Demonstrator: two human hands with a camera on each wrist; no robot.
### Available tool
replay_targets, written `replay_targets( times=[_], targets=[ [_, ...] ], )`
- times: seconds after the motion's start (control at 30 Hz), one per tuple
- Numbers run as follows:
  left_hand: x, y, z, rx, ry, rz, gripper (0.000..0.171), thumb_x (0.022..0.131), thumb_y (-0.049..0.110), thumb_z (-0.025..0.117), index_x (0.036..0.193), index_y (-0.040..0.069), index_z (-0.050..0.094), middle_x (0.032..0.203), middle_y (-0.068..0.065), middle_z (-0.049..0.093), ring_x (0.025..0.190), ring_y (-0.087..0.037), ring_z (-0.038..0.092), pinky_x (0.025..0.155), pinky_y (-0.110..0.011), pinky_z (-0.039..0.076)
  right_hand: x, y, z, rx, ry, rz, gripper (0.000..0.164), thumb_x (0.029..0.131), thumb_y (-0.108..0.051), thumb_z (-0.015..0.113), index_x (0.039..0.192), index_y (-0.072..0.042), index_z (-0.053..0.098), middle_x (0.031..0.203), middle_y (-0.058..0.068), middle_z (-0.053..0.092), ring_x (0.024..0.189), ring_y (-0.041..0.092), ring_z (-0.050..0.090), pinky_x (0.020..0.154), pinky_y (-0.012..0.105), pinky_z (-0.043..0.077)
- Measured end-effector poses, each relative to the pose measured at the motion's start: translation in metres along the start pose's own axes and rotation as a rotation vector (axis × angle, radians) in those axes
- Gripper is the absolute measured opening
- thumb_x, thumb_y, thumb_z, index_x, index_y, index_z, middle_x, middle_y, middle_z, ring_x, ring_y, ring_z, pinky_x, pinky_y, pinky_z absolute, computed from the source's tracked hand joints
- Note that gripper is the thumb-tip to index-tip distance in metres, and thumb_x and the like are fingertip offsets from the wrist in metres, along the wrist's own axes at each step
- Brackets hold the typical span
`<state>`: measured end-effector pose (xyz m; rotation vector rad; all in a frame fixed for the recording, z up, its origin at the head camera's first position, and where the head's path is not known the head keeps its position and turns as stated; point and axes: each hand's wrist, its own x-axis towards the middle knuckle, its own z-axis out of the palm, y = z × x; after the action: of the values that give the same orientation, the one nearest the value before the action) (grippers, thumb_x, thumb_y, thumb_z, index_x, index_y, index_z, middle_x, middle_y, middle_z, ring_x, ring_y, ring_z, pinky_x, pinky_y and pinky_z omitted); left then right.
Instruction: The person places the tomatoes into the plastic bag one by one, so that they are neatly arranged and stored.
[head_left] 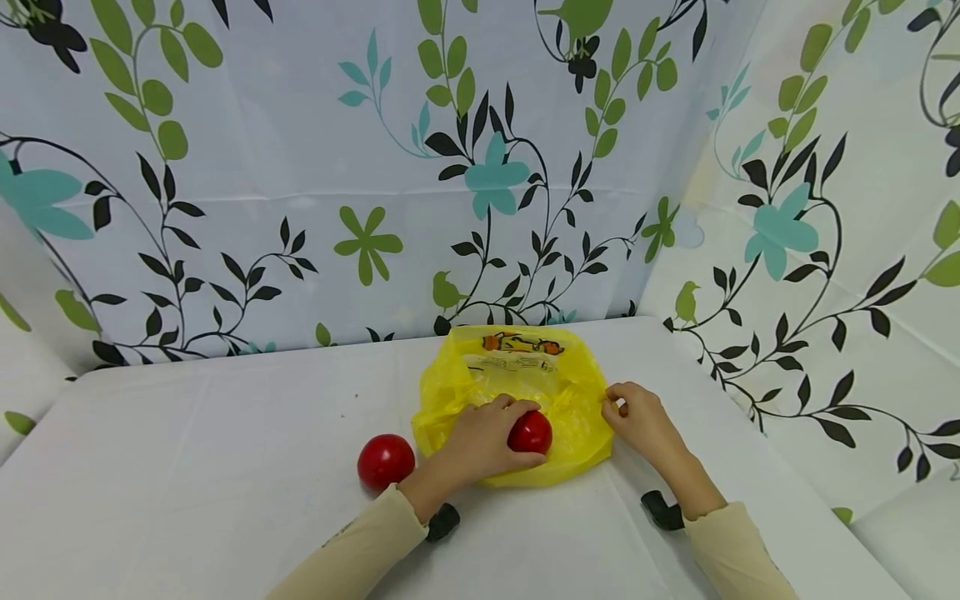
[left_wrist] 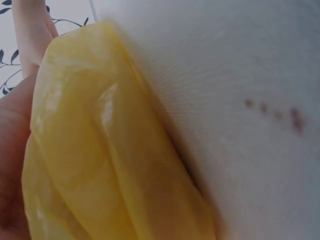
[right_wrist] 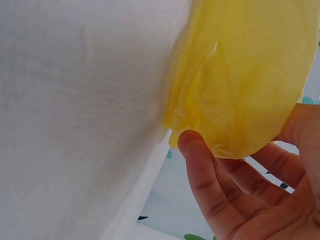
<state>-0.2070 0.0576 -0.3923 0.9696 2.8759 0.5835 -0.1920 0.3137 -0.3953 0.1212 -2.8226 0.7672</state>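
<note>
1. Beige sleeves [head_left: 348, 546] lie nearest the head camera, one on each forearm.
2. Left hand [head_left: 483, 437]: holds the red ball [head_left: 534, 432], fingers on the far side, thumb on the near side. The ball sits over the yellow bag [head_left: 583, 437]; whether it touches the plastic within cannot be determined.
3. Right hand [head_left: 636, 417]: pinches the bag's right edge with narrowed fingertips.
4. Recommended practice: the step appears to be passing the ball through the bag's mouth. Draw the rim outward with the right hand, hold the left wrist clear of the near edge, and release only with the ball well inside. Thin film is likely to cling or fold.
5. Second red ball [head_left: 386, 461]: rests on the white surface [head_left: 225, 467], left of the bag, beside the left forearm.
6. View differences: only the head view shows both balls and the bag's orange print [head_left: 522, 343]. The left wrist view shows the bag's outer wall and brown marks [left_wrist: 296, 121] close up, without either ball. The right wrist view details the fingertips at the film's edge.
</note>
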Motion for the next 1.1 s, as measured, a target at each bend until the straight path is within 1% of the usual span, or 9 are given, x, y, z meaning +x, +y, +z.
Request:
replay_targets(
  times=[0.17, 0.3, 0.47, 0.63, 0.8, 0.93, 1.1],
  targets=[
    [-0.001, -0.001, -0.001, -0.035, 0.032, -0.008, 0.066, 0.082, 0.057, 0.069, 0.136, 0.022, 0.053, 0.129, -0.004, 0.057, 0.112, -0.022, 0.054, 0.097, -0.044, 0.047, 0.000, -0.001, -0.001, 0.000, 0.002, -0.007, 0.022, 0.090, -0.006, 0.059, 0.105, 0.010, 0.064, 0.095, 0.019, 0.062, 0.072, 0.021, 0.051, 0.063, 0.030, 0.048],
    [-0.002, 0.000, -0.002, -0.073, 0.069, -0.010, 0.058, 0.086, 0.053, 0.068, 0.133, 0.021, 0.056, 0.129, -0.003, 0.057, 0.113, -0.021, 0.053, 0.099, -0.044, 0.046, -0.001, -0.001, -0.001, -0.001, 0.007, -0.007, 0.021, 0.090, -0.006, 0.059, 0.105, 0.009, 0.064, 0.095, 0.018, 0.063, 0.072, 0.021, 0.051, 0.063, 0.030, 0.048],
    [-0.006, 0.001, -0.004, -0.100, 0.107, 0.006, 0.051, 0.089, 0.047, 0.067, 0.131, 0.020, 0.057, 0.129, -0.003, 0.057, 0.115, -0.022, 0.053, 0.100, -0.045, 0.045, -0.002, -0.001, -0.001, -0.004, 0.002, -0.009, 0.021, 0.090, -0.005, 0.059, 0.104, 0.009, 0.064, 0.094, 0.018, 0.062, 0.072, 0.021, 0.052, 0.063, 0.031, 0.049],
    [-0.010, 0.002, -0.011, -0.122, 0.146, 0.041, 0.049, 0.090, 0.042, 0.067, 0.131, 0.019, 0.057, 0.130, -0.003, 0.056, 0.120, -0.023, 0.050, 0.104, -0.045, 0.043, -0.002, -0.001, 0.000, -0.002, -0.001, -0.011, 0.020, 0.090, -0.005, 0.059, 0.104, 0.008, 0.065, 0.094, 0.017, 0.062, 0.072, 0.021, 0.051, 0.062, 0.030, 0.048],
    [-0.018, 0.005, -0.021, -0.159, 0.188, 0.081, 0.044, 0.091, 0.038, 0.067, 0.130, 0.018, 0.058, 0.129, -0.002, 0.057, 0.119, -0.023, 0.052, 0.103, -0.045, 0.044, -0.002, -0.002, 0.001, -0.001, -0.011, -0.001, 0.020, 0.090, -0.006, 0.059, 0.104, 0.008, 0.065, 0.094, 0.017, 0.062, 0.071, 0.020, 0.052, 0.062, 0.029, 0.048],
    [-0.022, 0.008, -0.026, -0.155, 0.207, 0.096, 0.042, 0.091, 0.036, 0.068, 0.129, 0.021, 0.059, 0.128, -0.001, 0.057, 0.119, -0.022, 0.052, 0.102, -0.044, 0.046, -0.002, -0.003, 0.000, -0.004, -0.012, 0.003, 0.022, 0.090, -0.006, 0.059, 0.105, 0.009, 0.064, 0.096, 0.018, 0.063, 0.073, 0.022, 0.052, 0.064, 0.030, 0.049],
    [-0.026, 0.010, -0.033, -0.147, 0.222, 0.125, 0.042, 0.089, 0.033, 0.070, 0.128, 0.020, 0.060, 0.126, -0.002, 0.059, 0.118, -0.022, 0.053, 0.102, -0.043, 0.047, -0.001, -0.003, 0.000, -0.005, -0.014, 0.007, 0.023, 0.090, -0.006, 0.059, 0.106, 0.009, 0.064, 0.097, 0.019, 0.063, 0.074, 0.023, 0.053, 0.065, 0.032, 0.050]
  ],
)
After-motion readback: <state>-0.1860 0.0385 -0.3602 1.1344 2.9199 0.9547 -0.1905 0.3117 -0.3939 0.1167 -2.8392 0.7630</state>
